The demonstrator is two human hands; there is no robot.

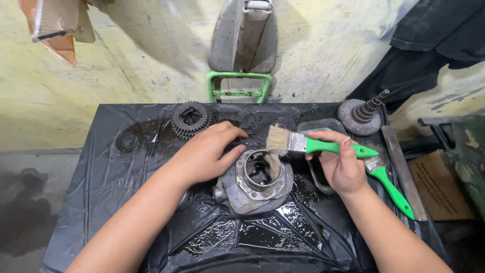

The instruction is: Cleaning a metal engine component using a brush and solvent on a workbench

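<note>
A grey round metal housing (pixel 258 189) with an open bore lies on a table covered in black plastic sheet (pixel 126 162). My left hand (pixel 207 154) rests on its upper left rim, fingers curled over the edge. My right hand (pixel 341 164) grips a paintbrush with a green handle (pixel 333 147), its pale bristles pointing left, just above the housing's top right rim.
A black gear cluster (pixel 191 119) sits at the back left. A geared shaft (pixel 361 114) stands at the back right beside a shallow tray (pixel 323 125). A second green-handled brush (pixel 394 189) and a flat metal bar (pixel 403 169) lie on the right. Oily liquid pools near the front.
</note>
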